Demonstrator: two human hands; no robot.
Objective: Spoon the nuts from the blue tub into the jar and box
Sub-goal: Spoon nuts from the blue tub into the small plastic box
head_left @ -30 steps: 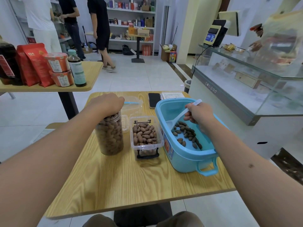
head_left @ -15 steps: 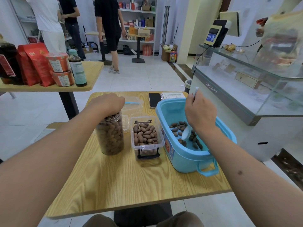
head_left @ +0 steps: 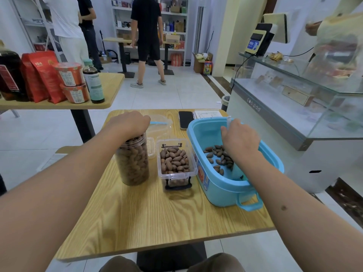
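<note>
- The left hand [head_left: 131, 123] lies palm down over the mouth of the jar [head_left: 132, 160], fingers curled round its rim; the forearm reaches in from the lower left.
- The box [head_left: 176, 162], heaped with nuts, stands just right of the jar.
- The blue tub [head_left: 222, 185] sits right of the box, few nuts [head_left: 218, 156] left inside.
- The right hand [head_left: 240, 138] dips into the tub, knuckles up, clenched on a white spoon handle [head_left: 229, 121] poking above it.

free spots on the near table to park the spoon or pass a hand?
Bare wood: the wide near strip of the table in front of the jar, box and blue tub. Crowded: the middle row stands with narrow gaps, and the far edge holds a clear lid, phone and paper.
</note>
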